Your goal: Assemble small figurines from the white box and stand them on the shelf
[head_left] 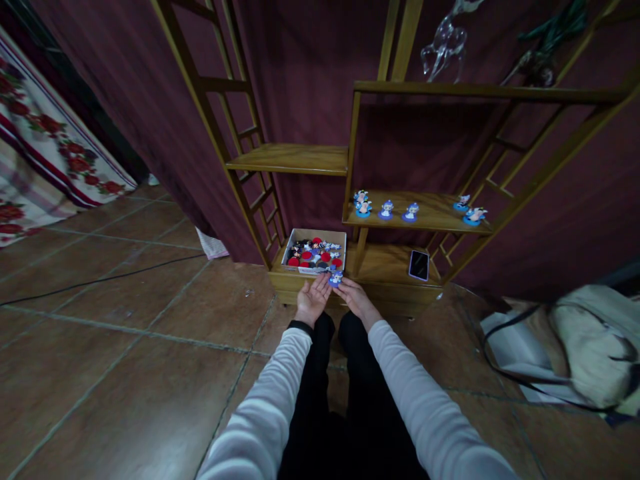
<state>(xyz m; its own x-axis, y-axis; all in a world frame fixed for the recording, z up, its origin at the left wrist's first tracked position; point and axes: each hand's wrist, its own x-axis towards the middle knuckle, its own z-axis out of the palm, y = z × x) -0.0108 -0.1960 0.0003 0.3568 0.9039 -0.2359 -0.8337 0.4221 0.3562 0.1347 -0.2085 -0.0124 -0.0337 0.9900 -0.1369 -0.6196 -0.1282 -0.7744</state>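
Note:
A small purple-and-white figurine on a round purple base (335,279) is between my hands, just in front of the box. My right hand (354,297) pinches its base from the right. My left hand (313,300) lies palm up with its fingers stretched out at the figurine's left side; whether it touches the base I cannot tell. Behind them, a white cardboard box (291,248) on the low shelf holds many small figurines and red discs. Two similar purple figurines, one of them this figurine (411,212), stand upright on the middle shelf.
Several blue-based figurines (473,215) stand at both ends of the middle shelf (435,207). A phone (419,265) lies on the low shelf. Above are a clear deer ornament (447,45) and a bare-topped left shelf (290,158). A pale bag (595,340) rests on the floor at right.

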